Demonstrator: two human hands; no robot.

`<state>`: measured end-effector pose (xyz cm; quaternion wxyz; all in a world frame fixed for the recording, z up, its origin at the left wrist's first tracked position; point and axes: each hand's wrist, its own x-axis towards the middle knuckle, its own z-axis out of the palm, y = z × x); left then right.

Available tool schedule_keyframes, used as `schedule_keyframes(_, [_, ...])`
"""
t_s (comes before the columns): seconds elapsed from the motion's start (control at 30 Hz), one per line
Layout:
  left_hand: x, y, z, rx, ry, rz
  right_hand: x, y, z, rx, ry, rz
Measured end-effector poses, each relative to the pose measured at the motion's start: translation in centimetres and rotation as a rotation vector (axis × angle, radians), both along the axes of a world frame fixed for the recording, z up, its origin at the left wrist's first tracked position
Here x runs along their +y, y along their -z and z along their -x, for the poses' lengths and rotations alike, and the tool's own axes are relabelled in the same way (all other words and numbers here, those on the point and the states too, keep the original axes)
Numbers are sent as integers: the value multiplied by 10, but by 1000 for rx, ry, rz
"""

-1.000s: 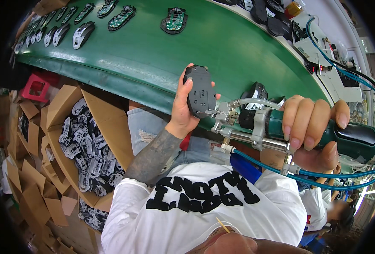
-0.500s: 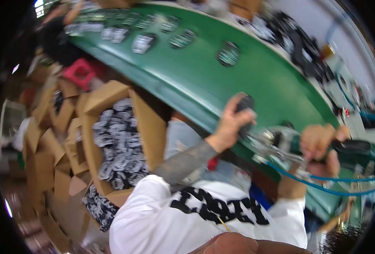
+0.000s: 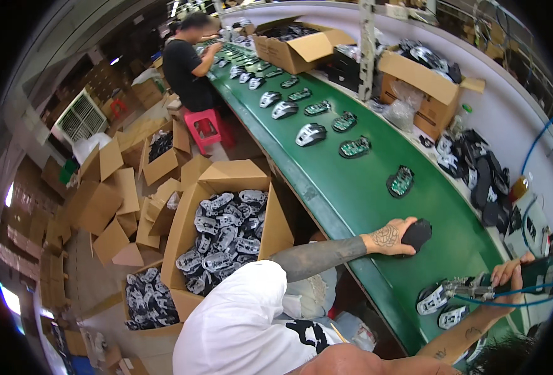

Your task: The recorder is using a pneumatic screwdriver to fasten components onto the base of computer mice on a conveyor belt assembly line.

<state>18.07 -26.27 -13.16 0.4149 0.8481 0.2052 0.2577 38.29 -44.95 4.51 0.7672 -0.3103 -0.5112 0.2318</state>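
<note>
My left hand [image 3: 389,237] grips a dark computer mouse part [image 3: 418,235] over the green conveyor belt, its black side facing up. Further right, my right hand [image 3: 507,276] curls around a hand-held tool [image 3: 470,289] with a metal nose and blue air hoses; the grip is partly hidden. Below the nose, a silver-and-black mouse shell [image 3: 433,300] lies on the belt, with a second mouse shell [image 3: 453,317] just beside it. Up the belt from my left hand sits a mouse base with a green circuit board [image 3: 400,181].
Several open mouse bases and silver shells line the green belt [image 3: 326,181] toward the far end. A carton of mouse shells [image 3: 279,219] stands left of the belt. A co-worker [image 3: 186,62] is at the far left near a pink stool [image 3: 202,128]. Loose black parts [image 3: 476,169] lie along the right ledge.
The view has turned and steadied, showing more of the belt. My left hand still holds the mouse part, now further from the tool. My right hand stays with the tool.
</note>
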Motion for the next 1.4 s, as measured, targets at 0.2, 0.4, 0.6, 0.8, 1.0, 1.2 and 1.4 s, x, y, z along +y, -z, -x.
schedule_keyframes(0.2, [-8, -3, -21, -65, -64, -142, -10, 5, -12, 43, -137, 9])
schedule_keyframes(0.4, [1, 6, -20, -41, -146, -213, 0, -23, 24, 181, -8, -17])
schedule_keyframes(0.6, [-21, -5, -35, 71, -79, -319, -25, -34, 37, 170, 185, 89])
schedule_keyframes(0.8, [-23, -59, -81, 285, -150, -431, -49, -14, 26, 182, 142, 103])
schedule_keyframes(1.0, [92, -3, -55, 410, -457, -793, -49, -6, 26, 116, 163, 101])
schedule_keyframes(1.2, [130, -4, 40, 237, 43, -580, -54, 9, 18, 48, 109, 103])
schedule_keyframes(1.4, [237, -6, 158, 378, -906, -994, -35, 5, 33, 2, 152, 142])
